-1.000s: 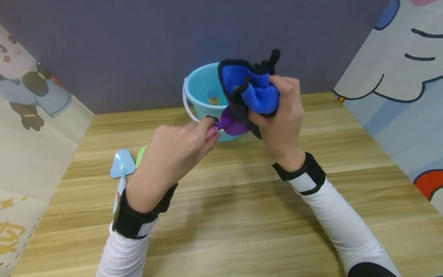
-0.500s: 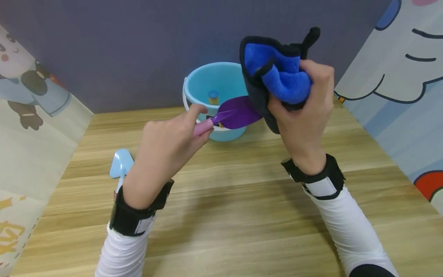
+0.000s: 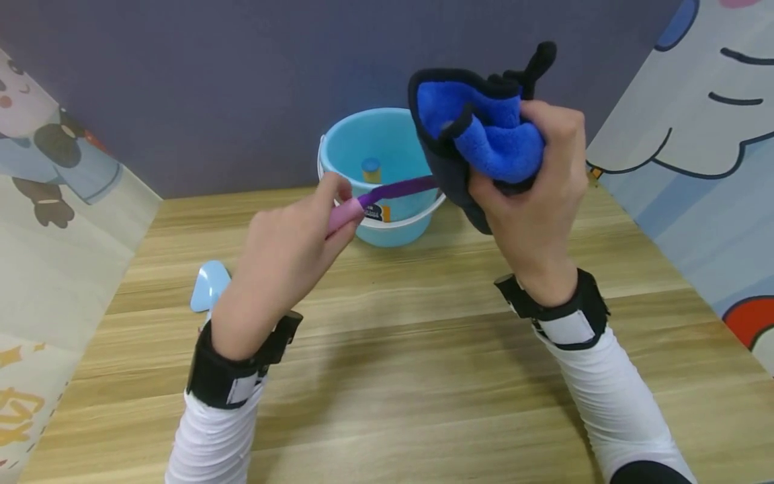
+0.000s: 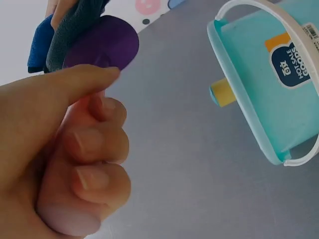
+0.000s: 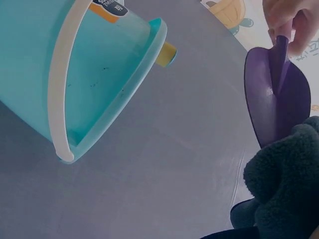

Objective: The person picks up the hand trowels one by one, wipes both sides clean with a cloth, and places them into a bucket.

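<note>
My left hand grips the pink handle of a toy shovel, its thumb laid along the neck in the left wrist view. The shovel's purple blade points right and appears nearly edge-on to the head camera. A cleaning cloth, blue on one side and dark grey with black trim, is bunched in my right hand. In the right wrist view the cloth's grey side overlaps the tip of the broad blade. Both hands are raised above the table, in front of a light blue bucket.
The bucket stands on the wooden table by the dark back wall, its white handle hanging down in front. A yellow piece with a blue top shows at the bucket. Left lies a light blue toy shovel, partly behind my arm.
My right hand has moved right and up with the cloth, uncovering more of the blade and bucket. My left hand has shifted slightly left, and the blade has turned from face-on to edge-on.
</note>
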The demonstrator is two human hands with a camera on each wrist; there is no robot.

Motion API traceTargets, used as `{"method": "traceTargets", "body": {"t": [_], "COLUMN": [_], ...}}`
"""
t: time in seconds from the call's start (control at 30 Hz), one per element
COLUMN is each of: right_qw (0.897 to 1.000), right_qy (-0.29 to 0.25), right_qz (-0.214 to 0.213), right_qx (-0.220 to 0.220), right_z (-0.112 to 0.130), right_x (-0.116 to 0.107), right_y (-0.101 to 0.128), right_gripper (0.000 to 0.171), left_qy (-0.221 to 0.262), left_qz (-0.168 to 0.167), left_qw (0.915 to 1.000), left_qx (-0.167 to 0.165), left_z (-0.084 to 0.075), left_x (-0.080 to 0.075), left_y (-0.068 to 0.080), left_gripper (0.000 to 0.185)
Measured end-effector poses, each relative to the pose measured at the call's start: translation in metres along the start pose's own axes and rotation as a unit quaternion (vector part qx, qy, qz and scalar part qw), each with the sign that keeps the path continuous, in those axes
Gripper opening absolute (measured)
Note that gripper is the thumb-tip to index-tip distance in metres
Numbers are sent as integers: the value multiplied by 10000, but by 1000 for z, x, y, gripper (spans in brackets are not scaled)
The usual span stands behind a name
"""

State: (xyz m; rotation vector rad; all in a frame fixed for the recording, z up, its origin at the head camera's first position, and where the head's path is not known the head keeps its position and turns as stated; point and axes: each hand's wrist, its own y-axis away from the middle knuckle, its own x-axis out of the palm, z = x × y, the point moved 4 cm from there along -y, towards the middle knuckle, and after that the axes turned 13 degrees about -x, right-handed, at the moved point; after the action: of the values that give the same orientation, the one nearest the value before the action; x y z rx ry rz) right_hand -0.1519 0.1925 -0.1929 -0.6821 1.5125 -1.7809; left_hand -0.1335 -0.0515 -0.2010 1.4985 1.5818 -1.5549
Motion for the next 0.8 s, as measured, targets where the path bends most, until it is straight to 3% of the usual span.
{"method": "traceTargets", "body": {"t": [0.2, 0.37, 0.57, 0.7, 0.8], "right_qw": [9995, 9984, 9968, 9976, 9967], "right_qy": [-101, -111, -28, 114, 378], "right_qz": [-283, -561, -770, -565, -285], "right_qx": [18, -20, -193, -385, -662], "right_z": [-2, -3, 2, 8, 16], "right_x": [-4, -8, -11, -9, -3], "right_y": [-1, -2, -1, 2, 8], "right_gripper": [48, 48, 48, 55, 41], "left_qy": [83, 135, 343, 293, 267], "left_qz": [-80, -421, -379, -478, -607], "left_qw": [9996, 9990, 9987, 9983, 9974], "left_qx": [-274, -112, -3, 165, 297], "left_z": [0, -1, -3, -5, -7], "left_x": [-2, -5, -3, -2, -2], "left_y": [-1, -1, -3, -2, -1], "left_gripper": [40, 38, 33, 30, 29]}}
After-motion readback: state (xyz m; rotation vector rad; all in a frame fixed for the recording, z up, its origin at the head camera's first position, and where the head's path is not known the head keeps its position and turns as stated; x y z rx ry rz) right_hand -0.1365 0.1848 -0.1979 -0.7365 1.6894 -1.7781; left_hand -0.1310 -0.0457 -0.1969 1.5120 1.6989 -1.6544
